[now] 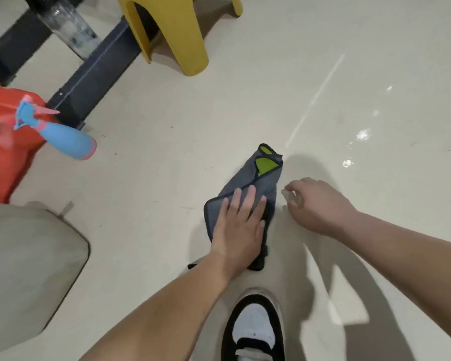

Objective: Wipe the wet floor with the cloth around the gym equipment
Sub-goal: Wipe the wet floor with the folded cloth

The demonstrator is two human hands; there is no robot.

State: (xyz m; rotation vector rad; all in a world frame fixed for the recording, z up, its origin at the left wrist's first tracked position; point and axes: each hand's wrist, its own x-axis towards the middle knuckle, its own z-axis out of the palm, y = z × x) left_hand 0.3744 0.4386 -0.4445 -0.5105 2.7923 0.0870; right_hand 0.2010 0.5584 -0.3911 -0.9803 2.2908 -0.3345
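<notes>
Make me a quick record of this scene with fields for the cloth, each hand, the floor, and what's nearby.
cloth: grey with a green lining, lying crumpled on the floor
left hand: fingers straight, pressing flat on the cloth
right hand: just right of the cloth, loosely curled, holding nothing visible, fingertips blurred
floor: pale and glossy, with wet glints at far right
nearby: spray bottle, yellow stool, black equipment frame

The pale glossy floor [146,183] carries a crumpled grey-green cloth [261,178] in the middle, a yellow stool [182,43] and dark equipment bars [97,74] behind, wet spots [362,134] at right
</notes>
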